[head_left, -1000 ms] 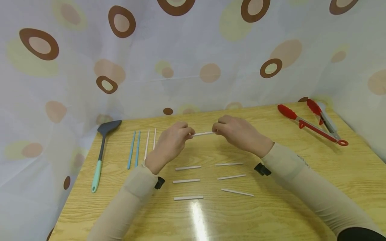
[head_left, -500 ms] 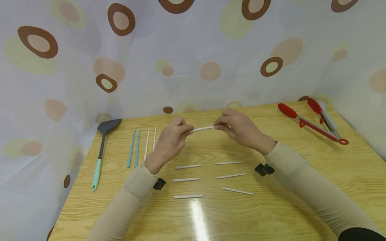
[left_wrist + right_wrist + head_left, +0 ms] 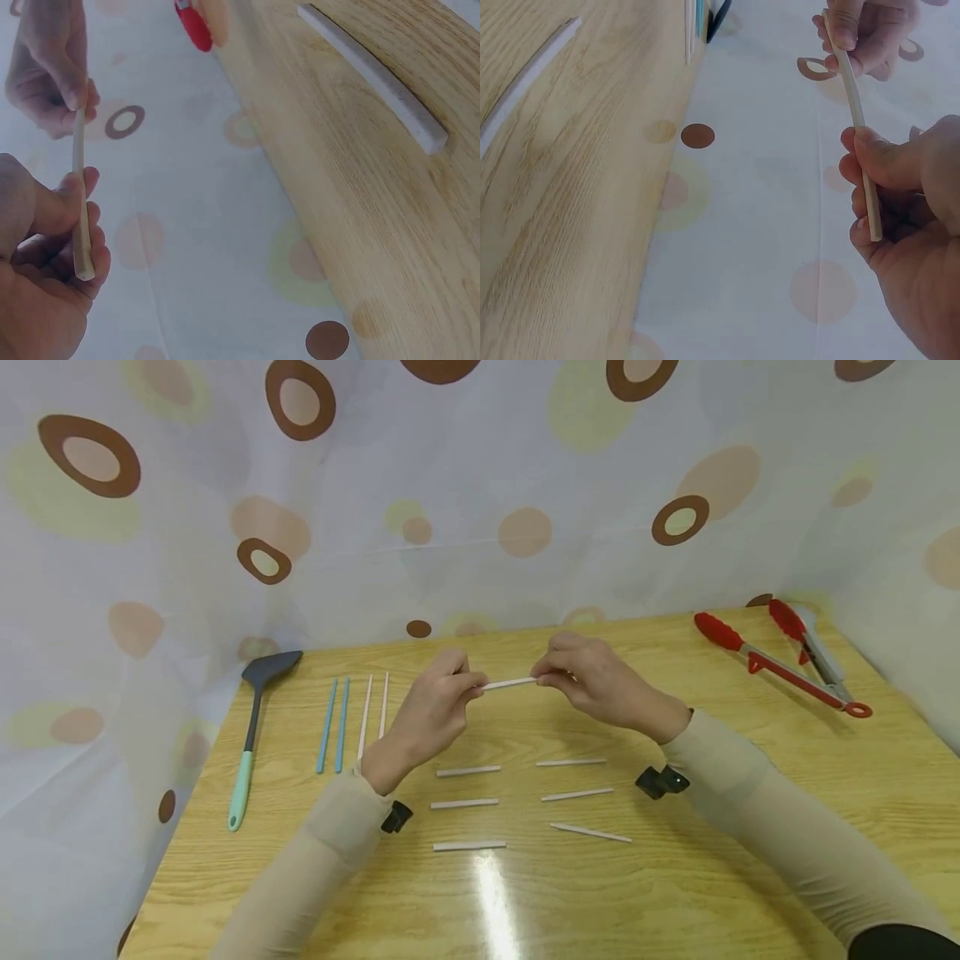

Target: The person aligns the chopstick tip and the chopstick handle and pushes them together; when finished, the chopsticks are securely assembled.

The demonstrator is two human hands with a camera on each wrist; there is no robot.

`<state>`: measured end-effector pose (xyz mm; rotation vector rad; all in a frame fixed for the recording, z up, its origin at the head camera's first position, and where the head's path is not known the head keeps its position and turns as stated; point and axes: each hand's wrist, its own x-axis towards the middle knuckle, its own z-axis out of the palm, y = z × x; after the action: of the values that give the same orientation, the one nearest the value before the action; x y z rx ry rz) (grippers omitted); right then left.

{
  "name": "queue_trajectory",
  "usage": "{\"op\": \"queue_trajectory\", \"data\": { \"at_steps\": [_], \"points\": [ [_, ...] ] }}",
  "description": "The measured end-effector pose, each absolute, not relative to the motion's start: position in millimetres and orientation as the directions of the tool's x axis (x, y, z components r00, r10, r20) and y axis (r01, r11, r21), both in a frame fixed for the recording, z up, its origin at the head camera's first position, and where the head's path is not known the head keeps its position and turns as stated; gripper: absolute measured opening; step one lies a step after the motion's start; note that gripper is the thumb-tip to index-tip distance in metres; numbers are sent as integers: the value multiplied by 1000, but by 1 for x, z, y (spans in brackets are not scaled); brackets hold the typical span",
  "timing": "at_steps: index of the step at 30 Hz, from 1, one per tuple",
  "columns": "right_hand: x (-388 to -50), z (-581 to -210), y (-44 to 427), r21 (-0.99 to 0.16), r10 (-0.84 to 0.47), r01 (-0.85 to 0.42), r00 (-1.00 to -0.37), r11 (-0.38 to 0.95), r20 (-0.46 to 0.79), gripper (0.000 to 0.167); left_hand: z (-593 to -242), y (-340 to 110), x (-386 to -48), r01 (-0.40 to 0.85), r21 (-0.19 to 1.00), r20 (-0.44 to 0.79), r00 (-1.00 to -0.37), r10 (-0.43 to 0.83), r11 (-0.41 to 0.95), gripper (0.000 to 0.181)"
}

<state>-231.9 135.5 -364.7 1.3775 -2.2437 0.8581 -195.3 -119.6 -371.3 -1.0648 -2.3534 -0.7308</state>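
A thin, pale white stick [image 3: 510, 683] is held roughly level above the far middle of the table. My left hand [image 3: 433, 710] pinches its left end between thumb and fingers, while my right hand [image 3: 603, 687] pinches the right end. The left wrist view shows the blunt end of the stick [image 3: 82, 251] lying along the left fingers, and the right wrist view shows the other blunt end [image 3: 873, 217] at the right fingers. Nearer me lie several short white sticks in two columns, a left one [image 3: 464, 804] and a right one [image 3: 577, 795]; some right-column pieces taper at one end.
At the left lie a dark spatula [image 3: 257, 710] with a mint handle, two blue chopsticks [image 3: 327, 727] and two white chopsticks [image 3: 365, 718], partly behind the left hand. Red-tipped tongs [image 3: 795, 677] rest spread at the far right. A patterned curtain [image 3: 480, 485] hangs behind the wooden table [image 3: 675, 893].
Both hands have risen slightly with the stick between them, keeping their grip on its ends. The head view has tilted a little. The sticks on the table lie as before.
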Motion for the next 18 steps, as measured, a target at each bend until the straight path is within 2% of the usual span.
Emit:
{"op": "queue_trajectory", "data": {
  "at_steps": [10, 18],
  "points": [
    [-229, -366, 133, -303, -660, -894, -448, 330, 604, 12, -372, -119, -194, 779, 282, 578, -604, 549, 560, 10],
    [-231, -368, 127, -278, -710, -904, -427, 324, 560, 9, -368, -135, -187, 740, 214, 539, -634, 555, 638, 8]
  ]
}}
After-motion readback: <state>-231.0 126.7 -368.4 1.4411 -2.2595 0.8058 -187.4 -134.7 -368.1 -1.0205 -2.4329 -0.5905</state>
